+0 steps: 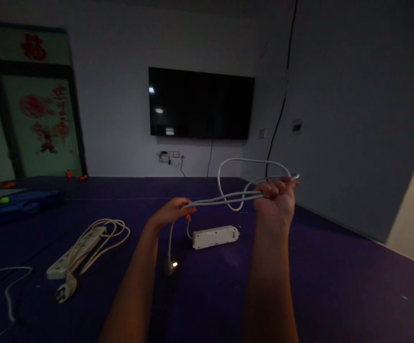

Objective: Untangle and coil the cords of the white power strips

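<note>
Both my hands are raised above a dark purple surface and hold a white cable stretched between them. My right hand is closed in a fist round several strands of it, with a loop standing above the fist. My left hand pinches the other end of the bundle. From the left hand the cable hangs down to its plug, which dangles near the surface. A white power strip lies on the surface below and between the hands.
A second, cream power strip with coiled cord and plug lies to the left. Another white cord runs at the far left edge. Blue items sit at the back left. A wall-mounted TV faces me.
</note>
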The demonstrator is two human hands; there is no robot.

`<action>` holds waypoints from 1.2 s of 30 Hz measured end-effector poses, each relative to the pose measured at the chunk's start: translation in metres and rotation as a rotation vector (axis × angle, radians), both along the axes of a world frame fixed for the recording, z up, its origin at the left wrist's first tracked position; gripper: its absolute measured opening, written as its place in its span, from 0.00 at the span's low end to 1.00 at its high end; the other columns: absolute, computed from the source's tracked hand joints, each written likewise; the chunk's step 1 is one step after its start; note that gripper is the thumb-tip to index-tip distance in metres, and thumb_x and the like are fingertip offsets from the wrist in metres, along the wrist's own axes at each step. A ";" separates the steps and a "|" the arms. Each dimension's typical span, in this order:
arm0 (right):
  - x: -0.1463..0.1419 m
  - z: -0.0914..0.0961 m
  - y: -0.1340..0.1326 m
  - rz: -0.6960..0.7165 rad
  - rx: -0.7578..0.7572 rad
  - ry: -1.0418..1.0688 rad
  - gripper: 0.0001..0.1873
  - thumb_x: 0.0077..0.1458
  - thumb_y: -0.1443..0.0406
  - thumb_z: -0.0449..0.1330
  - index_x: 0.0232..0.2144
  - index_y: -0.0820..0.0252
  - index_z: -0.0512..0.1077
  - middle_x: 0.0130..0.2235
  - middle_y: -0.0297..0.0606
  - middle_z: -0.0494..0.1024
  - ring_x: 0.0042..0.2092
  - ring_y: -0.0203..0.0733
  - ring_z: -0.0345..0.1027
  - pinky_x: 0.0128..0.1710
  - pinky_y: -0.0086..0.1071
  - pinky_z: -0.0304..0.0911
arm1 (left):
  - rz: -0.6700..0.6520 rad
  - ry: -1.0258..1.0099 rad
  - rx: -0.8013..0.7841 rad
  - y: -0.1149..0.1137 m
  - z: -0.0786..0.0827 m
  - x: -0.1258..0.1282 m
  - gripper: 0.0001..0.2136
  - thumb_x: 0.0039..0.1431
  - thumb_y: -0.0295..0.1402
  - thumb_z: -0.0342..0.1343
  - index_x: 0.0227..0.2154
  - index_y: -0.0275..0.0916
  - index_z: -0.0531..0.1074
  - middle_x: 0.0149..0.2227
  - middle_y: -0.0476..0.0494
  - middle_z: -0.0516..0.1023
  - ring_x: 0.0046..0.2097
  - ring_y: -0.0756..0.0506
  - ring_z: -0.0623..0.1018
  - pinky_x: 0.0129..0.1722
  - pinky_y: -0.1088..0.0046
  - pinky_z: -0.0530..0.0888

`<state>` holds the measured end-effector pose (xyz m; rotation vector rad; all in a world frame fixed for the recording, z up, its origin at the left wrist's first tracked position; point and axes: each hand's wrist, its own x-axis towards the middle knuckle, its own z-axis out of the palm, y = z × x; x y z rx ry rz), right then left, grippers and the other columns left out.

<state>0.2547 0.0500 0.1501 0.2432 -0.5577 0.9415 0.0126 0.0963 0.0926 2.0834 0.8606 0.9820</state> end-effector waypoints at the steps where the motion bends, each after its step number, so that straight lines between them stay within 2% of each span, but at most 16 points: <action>1: 0.003 0.000 0.000 0.012 -0.012 0.032 0.20 0.57 0.57 0.53 0.17 0.60 0.61 0.13 0.19 0.43 0.14 0.25 0.32 0.11 0.21 0.36 | -0.011 -0.008 -0.005 0.001 0.000 -0.002 0.07 0.52 0.35 0.55 0.25 0.36 0.69 0.23 0.50 0.72 0.27 0.51 0.72 0.31 0.75 0.68; 6: 0.009 0.002 -0.007 0.080 -0.059 0.166 0.22 0.61 0.57 0.47 0.18 0.60 0.60 0.13 0.19 0.43 0.12 0.24 0.34 0.10 0.20 0.37 | -0.038 0.102 -0.027 0.011 -0.009 -0.009 0.05 0.49 0.29 0.55 0.31 0.36 0.72 0.28 0.48 0.75 0.32 0.49 0.73 0.34 0.74 0.68; 9: 0.012 0.005 -0.015 0.090 -0.066 0.207 0.23 0.62 0.57 0.44 0.18 0.60 0.59 0.14 0.19 0.42 0.12 0.24 0.34 0.10 0.20 0.37 | -0.035 0.161 -0.025 0.020 -0.020 -0.010 0.06 0.45 0.27 0.57 0.29 0.36 0.74 0.29 0.47 0.76 0.33 0.49 0.73 0.35 0.74 0.67; 13: 0.018 0.006 -0.022 0.056 -0.069 0.200 0.22 0.62 0.57 0.44 0.19 0.60 0.59 0.14 0.19 0.43 0.12 0.24 0.35 0.10 0.19 0.37 | -0.003 0.108 -0.009 0.029 -0.030 -0.009 0.05 0.50 0.30 0.54 0.29 0.36 0.74 0.29 0.46 0.76 0.34 0.48 0.73 0.37 0.73 0.67; 17: 0.024 0.002 -0.021 0.011 -0.054 0.184 0.21 0.62 0.57 0.45 0.20 0.60 0.59 0.13 0.19 0.44 0.12 0.24 0.35 0.10 0.20 0.37 | 0.038 0.039 0.018 0.030 -0.031 -0.009 0.08 0.53 0.35 0.52 0.31 0.37 0.74 0.27 0.47 0.76 0.34 0.48 0.73 0.38 0.72 0.68; 23: 0.029 -0.004 -0.014 -0.055 -0.109 0.224 0.21 0.63 0.58 0.40 0.20 0.58 0.57 0.13 0.20 0.45 0.12 0.26 0.37 0.11 0.20 0.40 | 0.141 -0.090 0.054 0.022 -0.023 -0.008 0.13 0.55 0.42 0.49 0.25 0.37 0.68 0.19 0.50 0.70 0.25 0.50 0.71 0.30 0.74 0.67; 27: 0.034 -0.009 -0.006 -0.082 -0.150 0.233 0.22 0.64 0.59 0.36 0.21 0.58 0.56 0.12 0.20 0.46 0.12 0.27 0.39 0.12 0.21 0.43 | 0.239 -0.173 0.074 0.015 -0.011 -0.015 0.17 0.55 0.48 0.44 0.23 0.39 0.63 0.13 0.56 0.59 0.15 0.53 0.61 0.19 0.77 0.61; 29: 0.035 -0.010 -0.003 -0.083 -0.146 0.233 0.22 0.64 0.60 0.34 0.21 0.58 0.55 0.12 0.20 0.47 0.12 0.26 0.40 0.13 0.21 0.45 | 0.309 -0.193 0.106 0.009 -0.002 -0.023 0.19 0.53 0.50 0.45 0.21 0.39 0.61 0.13 0.58 0.56 0.15 0.54 0.56 0.17 0.78 0.55; 32: 0.035 -0.011 0.002 -0.104 -0.131 0.227 0.23 0.64 0.60 0.34 0.19 0.59 0.54 0.13 0.22 0.50 0.13 0.25 0.43 0.15 0.21 0.47 | 0.467 -0.094 0.212 -0.005 0.013 -0.039 0.21 0.48 0.52 0.50 0.16 0.38 0.62 0.13 0.56 0.55 0.17 0.54 0.56 0.18 0.77 0.52; 36: 0.036 -0.014 0.009 -0.140 -0.110 0.203 0.23 0.64 0.60 0.35 0.18 0.60 0.54 0.14 0.23 0.52 0.14 0.25 0.46 0.16 0.20 0.49 | 0.541 0.083 0.249 -0.027 0.026 -0.058 0.23 0.39 0.52 0.57 0.11 0.38 0.58 0.14 0.56 0.52 0.20 0.54 0.54 0.20 0.76 0.51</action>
